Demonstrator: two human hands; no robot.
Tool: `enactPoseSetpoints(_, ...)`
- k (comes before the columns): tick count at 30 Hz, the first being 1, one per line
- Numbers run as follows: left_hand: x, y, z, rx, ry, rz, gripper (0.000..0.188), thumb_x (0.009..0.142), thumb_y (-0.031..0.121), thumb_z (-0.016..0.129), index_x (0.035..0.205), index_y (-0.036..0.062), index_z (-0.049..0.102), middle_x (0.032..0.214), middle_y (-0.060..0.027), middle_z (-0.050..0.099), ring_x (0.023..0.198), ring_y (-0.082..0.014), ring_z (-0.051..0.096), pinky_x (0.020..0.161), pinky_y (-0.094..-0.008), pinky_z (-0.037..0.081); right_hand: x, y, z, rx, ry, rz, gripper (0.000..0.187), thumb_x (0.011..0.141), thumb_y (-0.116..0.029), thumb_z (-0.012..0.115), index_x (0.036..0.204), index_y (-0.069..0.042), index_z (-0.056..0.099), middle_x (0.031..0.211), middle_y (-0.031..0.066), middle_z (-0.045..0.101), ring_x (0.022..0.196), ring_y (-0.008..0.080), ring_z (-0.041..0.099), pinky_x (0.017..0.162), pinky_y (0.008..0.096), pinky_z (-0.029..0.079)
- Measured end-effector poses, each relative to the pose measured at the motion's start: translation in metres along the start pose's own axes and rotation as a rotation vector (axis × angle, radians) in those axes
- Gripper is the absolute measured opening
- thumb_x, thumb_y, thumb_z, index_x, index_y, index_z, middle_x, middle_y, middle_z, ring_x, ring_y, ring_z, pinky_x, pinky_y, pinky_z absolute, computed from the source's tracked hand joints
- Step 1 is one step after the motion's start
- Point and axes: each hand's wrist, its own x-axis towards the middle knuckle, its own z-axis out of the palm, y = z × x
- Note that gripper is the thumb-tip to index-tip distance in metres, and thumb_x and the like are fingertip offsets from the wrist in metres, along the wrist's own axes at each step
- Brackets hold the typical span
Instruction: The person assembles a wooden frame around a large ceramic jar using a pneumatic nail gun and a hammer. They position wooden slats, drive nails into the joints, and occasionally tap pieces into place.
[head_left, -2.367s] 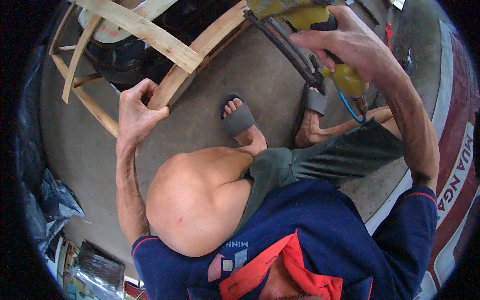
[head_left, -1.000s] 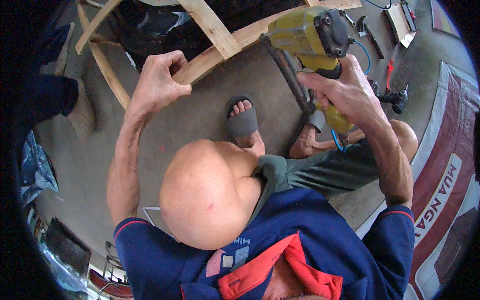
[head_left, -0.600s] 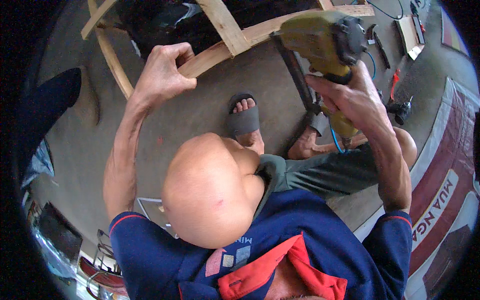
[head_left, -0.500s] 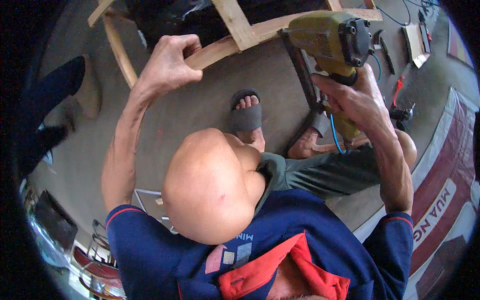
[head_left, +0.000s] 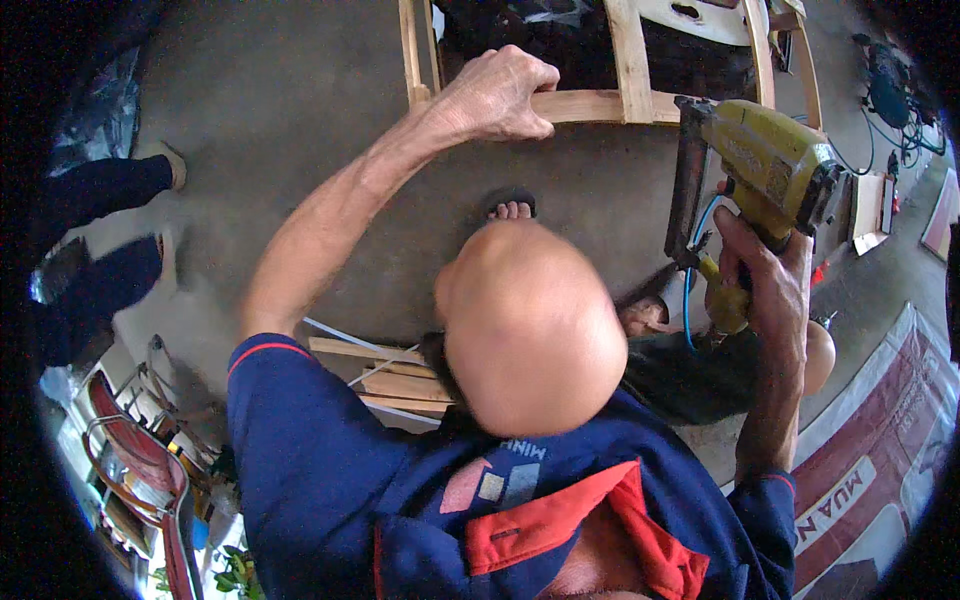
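Note:
My left hand (head_left: pixel 505 95) is closed around the near rail of a pale wooden frame (head_left: pixel 585 106), left of a cross slat (head_left: pixel 630 60). In my right hand (head_left: pixel 775 275) is a yellow-green pneumatic nail gun (head_left: pixel 765 160), gripped by its handle. The gun's black magazine (head_left: pixel 688 190) hangs down on its left side. Its nose overlaps the rail just right of that slat; whether they touch I cannot tell. A blue air hose (head_left: pixel 688 300) runs by the handle. My knee (head_left: pixel 535 330) is raised between my arms.
Another person's dark-trousered legs (head_left: pixel 115 185) stand at the left. Wooden strips (head_left: pixel 400 385) lie beside my left side, and a red-framed chair (head_left: pixel 150 480) is at lower left. A printed sheet (head_left: pixel 880 430) covers floor at right. An open carton (head_left: pixel 872 215) and hoses (head_left: pixel 905 140) lie at far right.
My view has shifted, so the frame and nail gun appear farther right. My left arm reaches more to the right in view. Both hands keep their grips.

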Motion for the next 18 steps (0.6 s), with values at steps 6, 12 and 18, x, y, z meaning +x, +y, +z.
enactPoseSetpoints(6, -0.036, 0.005, -0.036, 0.138, -0.034, 0.006, 0.031, 0.069, 0.017, 0.081, 0.087, -0.0006, 0.063, 0.088, -0.0201, 0.068, 0.085, -0.04, 0.069, 0.075, -0.0483, 0.056, -0.007, 0.005, 0.018, 0.043, -0.012, 0.02, 0.029, 0.088, -0.016, 0.079, 0.112, -0.001, 0.071, 0.066, -0.003, 0.059, 0.052, 0.0062, 0.05, 0.049, 0.0251, 0.035)
enactPoseSetpoints(12, -0.032, 0.007, -0.04, 0.09, -0.072, 0.112, 0.031, 0.068, 0.005, 0.077, 0.095, -0.0059, 0.066, 0.092, -0.025, 0.071, 0.09, -0.0424, 0.071, 0.083, -0.0495, 0.059, -0.009, 0.001, 0.029, -0.023, -0.041, 0.069, 0.028, 0.085, -0.025, 0.084, 0.098, -0.003, 0.073, 0.067, -0.0021, 0.063, 0.055, 0.0075, 0.053, 0.051, 0.0265, 0.04)
enactPoseSetpoints(18, -0.016, 0.008, -0.025, 0.063, -0.161, 0.117, 0.026, 0.068, 0.002, 0.073, 0.092, -0.0072, 0.064, 0.088, -0.027, 0.069, 0.088, -0.0435, 0.07, 0.081, -0.0496, 0.059, -0.004, 0.002, 0.026, -0.073, -0.045, 0.139, 0.029, 0.086, -0.026, 0.081, 0.095, 0.0, 0.074, 0.067, 0.0001, 0.063, 0.057, 0.0081, 0.055, 0.052, 0.0285, 0.042)
